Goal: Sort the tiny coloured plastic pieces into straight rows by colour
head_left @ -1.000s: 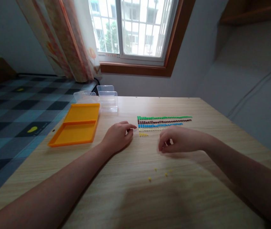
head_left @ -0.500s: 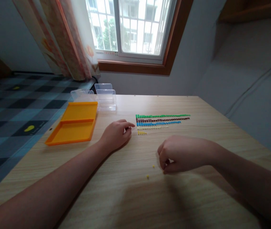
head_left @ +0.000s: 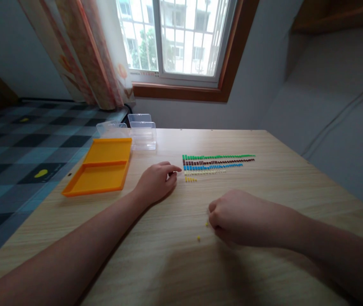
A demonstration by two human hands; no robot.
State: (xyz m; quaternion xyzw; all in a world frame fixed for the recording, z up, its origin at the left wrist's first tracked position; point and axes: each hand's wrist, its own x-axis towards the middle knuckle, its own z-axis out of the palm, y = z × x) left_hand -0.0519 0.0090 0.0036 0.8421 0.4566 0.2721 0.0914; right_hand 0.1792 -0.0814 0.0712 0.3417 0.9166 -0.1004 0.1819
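Observation:
My left hand [head_left: 156, 182] rests on the table, its index finger stretched toward the left ends of the rows of small pieces. Nothing shows in its fingers. Those rows run to the right: a green row [head_left: 216, 157], a dark brown row [head_left: 218, 161], a blue row [head_left: 211, 166], a pale cream row [head_left: 205, 172] and a short yellow row [head_left: 190, 179]. Nearer to me, my right hand [head_left: 235, 217] is closed, knuckles up, fingertips curled under and hidden. One loose yellow piece [head_left: 207, 224] lies right beside its fingers; another yellow piece [head_left: 198, 238] lies slightly nearer.
An open orange case [head_left: 124, 176] lies on the left of the wooden table [head_left: 155, 259]. Behind it stand clear plastic boxes [head_left: 144, 144]. A bed with a checked cover [head_left: 18, 170] adjoins the table's left side. Beyond the far edge are a wall and a window [head_left: 187, 42].
My right hand has shifted slightly left and nearer to me, turning so the gap under its fingers no longer shows. My left hand keeps its place by the rows.

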